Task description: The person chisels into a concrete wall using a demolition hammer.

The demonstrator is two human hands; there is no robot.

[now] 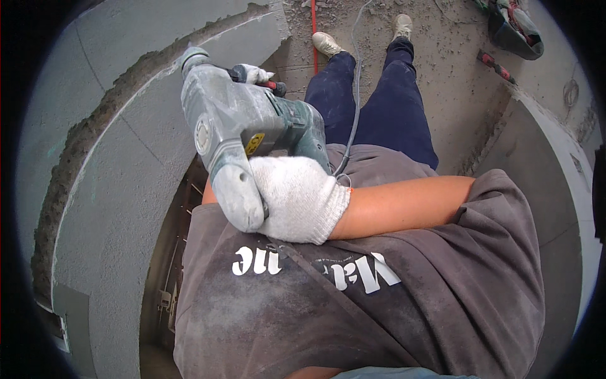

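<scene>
A dusty grey-green rotary hammer (221,104) is held in front of my body, its chuck end raised toward the wall at the upper left. My right hand (291,197), in a white knit glove, wraps round its rear handle. Further forward, my left hand (254,74), gloved too, closes on the side handle (275,87), which has a black and red end. The hammer's body hides most of my left forearm. Past the chuck, the short visible tip of the bit lies over a rough groove (120,85) cut in the grey wall; whether they touch I cannot tell.
A grey power cord (357,82) runs up between my legs. Rubble (445,60) litters the floor, beside a red line (314,38). At the upper right are a dark bucket-like container (514,39) and a red-and-black tool (497,67). Another wall (536,151) stands at right.
</scene>
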